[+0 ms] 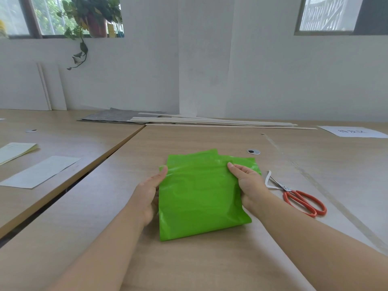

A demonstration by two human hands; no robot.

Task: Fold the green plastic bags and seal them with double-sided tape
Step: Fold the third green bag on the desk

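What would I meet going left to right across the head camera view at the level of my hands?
White paper sheet, left hand, green plastic bag, right hand, white strip, red-handled scissors.

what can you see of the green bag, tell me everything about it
The green bag is thin, glossy, bright-green plastic, lightly wrinkled, lying roughly flat on the wooden table. Offset edges at its far end show more than one layer. The left hand pinches its left edge, thumb on top; the right hand pinches the right edge the same way.
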